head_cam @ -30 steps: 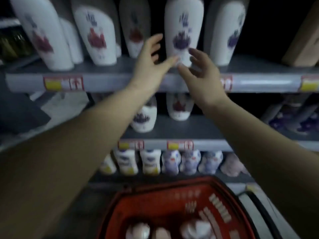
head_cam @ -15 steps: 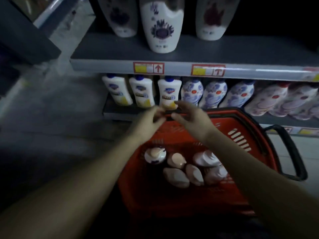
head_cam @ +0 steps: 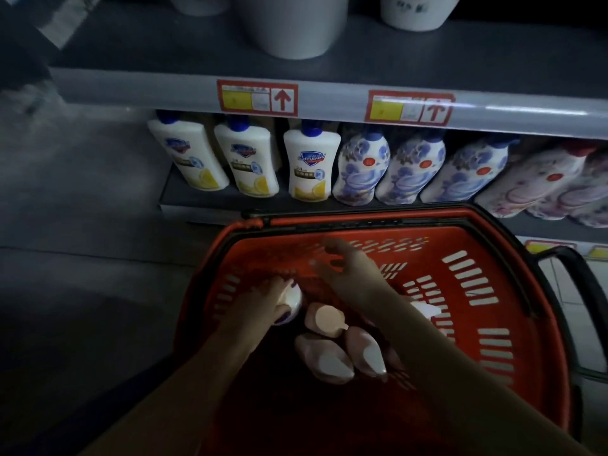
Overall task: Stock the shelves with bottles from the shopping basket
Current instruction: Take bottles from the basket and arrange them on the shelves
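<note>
A red shopping basket (head_cam: 487,258) stands on the floor below the shelves, holding several pale pink and white bottles (head_cam: 329,357). My left hand (head_cam: 263,304) reaches into the basket's left side, its fingers closed around a white bottle with a purple label (head_cam: 293,301). My right hand (head_cam: 348,271) hovers above the bottles near the basket's middle, fingers spread and holding nothing. A white bottle cap (head_cam: 424,309) shows beside my right forearm.
The bottom shelf (head_cam: 204,205) carries white-and-yellow bottles (head_cam: 309,162) on the left and blue floral bottles (head_cam: 362,166) to the right. The upper shelf edge (head_cam: 329,97) has red price tags, with large white bottles (head_cam: 292,24) above. The basket's black handle (head_cam: 585,291) juts right.
Both hands dropped from the upper shelf down into the basket. My left hand has closed on the white purple-label bottle; the view tilted downward.
</note>
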